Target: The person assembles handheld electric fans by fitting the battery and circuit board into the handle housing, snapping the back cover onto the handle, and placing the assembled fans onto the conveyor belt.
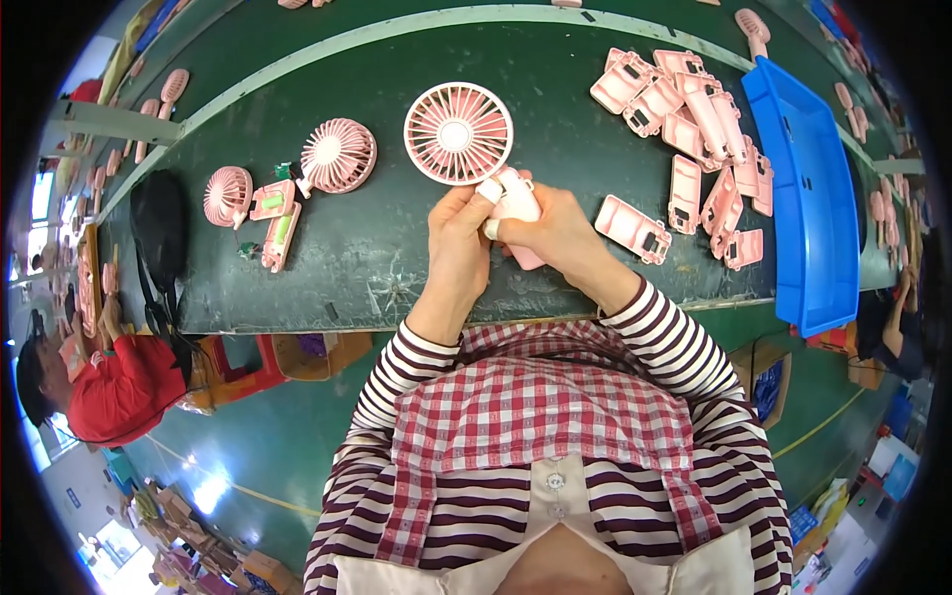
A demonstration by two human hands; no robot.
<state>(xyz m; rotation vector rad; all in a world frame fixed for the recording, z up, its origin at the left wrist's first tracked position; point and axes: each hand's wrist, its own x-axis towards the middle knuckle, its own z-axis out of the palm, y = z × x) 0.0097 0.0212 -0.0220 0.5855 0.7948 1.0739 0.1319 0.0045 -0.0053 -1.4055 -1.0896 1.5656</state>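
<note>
Between my hands is a pink handheld fan [458,135], its round grille pointing away from me and its handle toward me. My left hand [461,233] closes on the handle near the neck, with a white cover on the thumb. From the other side my right hand [557,230] wraps the handle, its thumb pressed on the casing; a white cover shows there too. My palms and fingers hide part of the handle. To the right, nearest my right hand, lies a pink handle shell [633,229], hollow side up.
Two more pink fan heads [338,156] [227,195] lie left, beside opened handles with green cells [281,230]. Several pink shells [684,193] are heaped at right, before a blue tray [813,218]. A black bag [159,233] sits at the bench's left; a person in red [129,387] sits beyond.
</note>
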